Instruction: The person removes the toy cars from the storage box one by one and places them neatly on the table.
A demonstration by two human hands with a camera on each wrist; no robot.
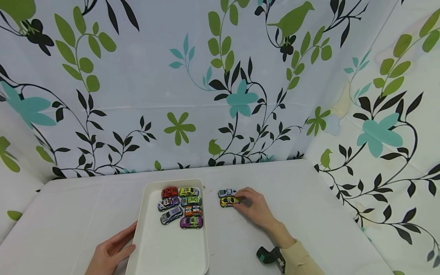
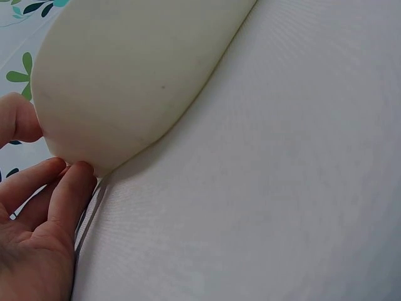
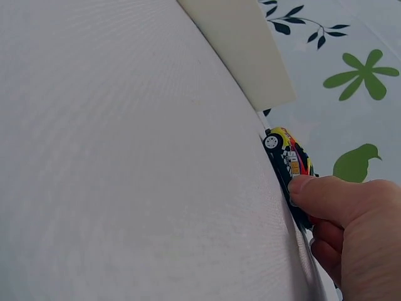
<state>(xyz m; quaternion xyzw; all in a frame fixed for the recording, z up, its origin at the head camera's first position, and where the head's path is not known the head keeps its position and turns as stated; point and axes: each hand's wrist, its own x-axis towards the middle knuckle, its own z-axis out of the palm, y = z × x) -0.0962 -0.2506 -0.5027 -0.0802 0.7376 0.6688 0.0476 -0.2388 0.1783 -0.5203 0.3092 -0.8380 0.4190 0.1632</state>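
A white tray (image 1: 165, 248) holds several toy cars in its upper part, among them a red one (image 1: 170, 192) and a purple one (image 1: 191, 222). My left hand (image 1: 111, 250) touches the tray's left side with fingers and thumb; in the left wrist view those fingers (image 2: 72, 194) lie against the outer wall. To the right of the tray, my right hand (image 1: 256, 208) pinches a yellow toy car (image 1: 228, 201) between thumb and fingers, low at the tabletop. A silver-white toy car (image 1: 227, 193) sits just behind it. The right thumb (image 3: 313, 191) covers part of the yellow car's side.
The white-covered table (image 1: 237, 244) meets a leaf-and-bird patterned cloth (image 1: 144, 95) at the back and sides. A black device (image 1: 269, 255) is at the right wrist, by the beige sleeve (image 1: 300, 259).
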